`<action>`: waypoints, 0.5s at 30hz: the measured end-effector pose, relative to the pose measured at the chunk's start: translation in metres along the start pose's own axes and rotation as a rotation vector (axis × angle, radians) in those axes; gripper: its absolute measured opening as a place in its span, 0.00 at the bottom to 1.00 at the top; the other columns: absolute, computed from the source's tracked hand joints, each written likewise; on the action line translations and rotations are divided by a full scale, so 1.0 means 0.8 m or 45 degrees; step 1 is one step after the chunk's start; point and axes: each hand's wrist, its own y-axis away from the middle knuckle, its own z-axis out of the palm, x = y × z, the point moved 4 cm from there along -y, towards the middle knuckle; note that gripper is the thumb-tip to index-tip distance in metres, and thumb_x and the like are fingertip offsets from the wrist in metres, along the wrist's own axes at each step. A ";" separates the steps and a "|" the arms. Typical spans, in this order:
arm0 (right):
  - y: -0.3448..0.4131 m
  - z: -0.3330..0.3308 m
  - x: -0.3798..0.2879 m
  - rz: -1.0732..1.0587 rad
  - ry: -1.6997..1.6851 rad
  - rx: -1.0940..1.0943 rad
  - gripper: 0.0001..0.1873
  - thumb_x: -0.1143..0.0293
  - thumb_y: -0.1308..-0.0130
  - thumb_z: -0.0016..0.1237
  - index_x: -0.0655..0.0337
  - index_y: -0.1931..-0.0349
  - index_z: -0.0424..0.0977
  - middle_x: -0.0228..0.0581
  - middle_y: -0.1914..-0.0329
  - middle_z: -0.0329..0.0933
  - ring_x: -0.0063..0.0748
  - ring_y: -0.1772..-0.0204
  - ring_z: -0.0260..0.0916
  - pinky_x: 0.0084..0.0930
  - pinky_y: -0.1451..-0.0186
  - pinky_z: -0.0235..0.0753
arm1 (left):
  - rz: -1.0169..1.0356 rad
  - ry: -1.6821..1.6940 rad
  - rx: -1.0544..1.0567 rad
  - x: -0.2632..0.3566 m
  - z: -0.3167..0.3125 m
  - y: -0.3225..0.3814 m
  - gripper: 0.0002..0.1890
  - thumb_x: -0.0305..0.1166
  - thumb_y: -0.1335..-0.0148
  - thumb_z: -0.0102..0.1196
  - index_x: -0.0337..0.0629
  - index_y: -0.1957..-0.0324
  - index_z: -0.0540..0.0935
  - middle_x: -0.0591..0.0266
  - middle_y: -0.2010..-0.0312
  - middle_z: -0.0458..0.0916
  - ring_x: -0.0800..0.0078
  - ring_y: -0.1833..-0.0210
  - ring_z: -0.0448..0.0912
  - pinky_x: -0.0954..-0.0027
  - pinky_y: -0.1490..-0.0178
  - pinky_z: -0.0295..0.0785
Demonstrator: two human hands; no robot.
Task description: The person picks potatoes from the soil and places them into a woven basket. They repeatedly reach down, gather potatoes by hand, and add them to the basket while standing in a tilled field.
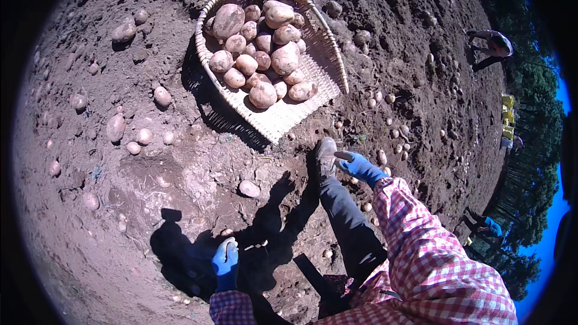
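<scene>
My left hand [225, 258], in a blue work glove, hangs over the shadowed soil at lower centre. Its fingers are curled, and whether anything is in them cannot be made out. My right hand [360, 168], gloved the same, is beside my shoe [326, 151]; its fingers are a little apart with nothing visible in them. Ahead lies a woven wicker scoop basket [311, 104] with a raised rim and a flat open front, heaped with soil-dusted potatoes [285, 58]. A loose potato [249, 188] rests on the ground between my left hand and the basket.
More potatoes [116, 127] lie scattered over the rough soil [189, 162] on both sides. At far right, one person [494, 45] bends over the field and another [485, 225] is lower down. Yellow sacks [508, 115] stand near the trees [528, 176].
</scene>
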 end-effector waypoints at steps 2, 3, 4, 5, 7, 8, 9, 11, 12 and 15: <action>0.056 -0.033 0.068 0.172 0.137 0.015 0.22 0.61 0.31 0.52 0.59 0.39 0.75 0.45 0.41 0.80 0.36 0.41 0.77 0.30 0.37 0.74 | 0.057 -0.044 -0.033 0.018 0.015 -0.002 0.14 0.33 0.28 0.54 0.34 0.49 0.83 0.55 0.60 0.87 0.74 0.60 0.83 0.71 0.53 0.78; 0.087 -0.053 0.088 0.014 0.186 0.137 0.18 0.61 0.34 0.52 0.63 0.49 0.79 0.52 0.55 0.82 0.39 0.51 0.82 0.31 0.49 0.79 | -0.050 0.092 -0.052 0.028 0.022 0.001 0.13 0.33 0.28 0.54 0.34 0.50 0.84 0.57 0.62 0.86 0.77 0.61 0.82 0.73 0.54 0.77; 0.110 -0.069 0.114 0.038 0.264 0.089 0.16 0.62 0.34 0.52 0.62 0.52 0.80 0.51 0.58 0.82 0.39 0.55 0.81 0.32 0.53 0.79 | -0.171 0.233 -0.058 0.038 0.025 0.006 0.13 0.33 0.28 0.54 0.34 0.50 0.84 0.59 0.63 0.86 0.79 0.62 0.81 0.74 0.55 0.77; 0.134 -0.085 0.137 0.094 0.369 0.054 0.14 0.63 0.34 0.52 0.62 0.55 0.80 0.50 0.61 0.81 0.40 0.59 0.81 0.33 0.58 0.78 | -0.143 0.059 -0.047 0.059 0.029 0.009 0.12 0.33 0.28 0.55 0.36 0.51 0.85 0.61 0.64 0.86 0.79 0.63 0.81 0.74 0.55 0.77; 0.169 -0.118 0.172 0.198 0.294 -0.059 0.14 0.62 0.33 0.52 0.61 0.54 0.80 0.46 0.62 0.81 0.37 0.61 0.80 0.32 0.60 0.77 | 0.076 -0.308 -0.033 0.121 0.033 0.020 0.12 0.34 0.29 0.57 0.37 0.51 0.85 0.62 0.64 0.87 0.79 0.63 0.81 0.73 0.56 0.77; 0.182 -0.136 0.183 0.282 0.225 -0.102 0.14 0.62 0.33 0.52 0.60 0.53 0.80 0.44 0.62 0.81 0.36 0.62 0.79 0.31 0.61 0.77 | -0.043 -0.102 -0.044 0.148 0.035 0.030 0.13 0.34 0.30 0.57 0.37 0.51 0.85 0.61 0.64 0.87 0.77 0.62 0.82 0.71 0.55 0.78; 0.189 -0.153 0.191 0.346 0.134 -0.119 0.14 0.62 0.32 0.52 0.60 0.52 0.80 0.42 0.63 0.81 0.34 0.63 0.79 0.31 0.62 0.76 | -0.058 -0.125 0.030 0.181 0.038 0.034 0.13 0.34 0.30 0.56 0.37 0.50 0.85 0.61 0.63 0.87 0.77 0.61 0.82 0.71 0.54 0.78; 0.195 -0.189 0.192 0.453 -0.068 -0.139 0.14 0.62 0.32 0.53 0.59 0.51 0.79 0.38 0.64 0.80 0.32 0.65 0.78 0.29 0.64 0.76 | -0.151 -0.113 0.170 0.246 0.041 0.041 0.12 0.33 0.29 0.56 0.37 0.50 0.84 0.59 0.61 0.86 0.76 0.59 0.83 0.70 0.54 0.79; 0.195 -0.208 0.188 0.486 -0.191 -0.130 0.14 0.62 0.31 0.53 0.58 0.51 0.79 0.36 0.64 0.80 0.30 0.66 0.77 0.29 0.65 0.75 | 0.048 -0.059 0.129 0.288 0.045 0.055 0.13 0.32 0.29 0.54 0.37 0.50 0.84 0.58 0.57 0.86 0.76 0.57 0.82 0.70 0.53 0.78; 0.198 -0.260 0.167 0.521 -0.781 -0.020 0.18 0.57 0.28 0.52 0.56 0.45 0.76 0.26 0.64 0.78 0.22 0.67 0.74 0.23 0.66 0.74 | 0.017 0.181 0.123 0.368 0.063 0.063 0.13 0.31 0.31 0.56 0.36 0.50 0.84 0.59 0.55 0.86 0.74 0.56 0.82 0.68 0.50 0.78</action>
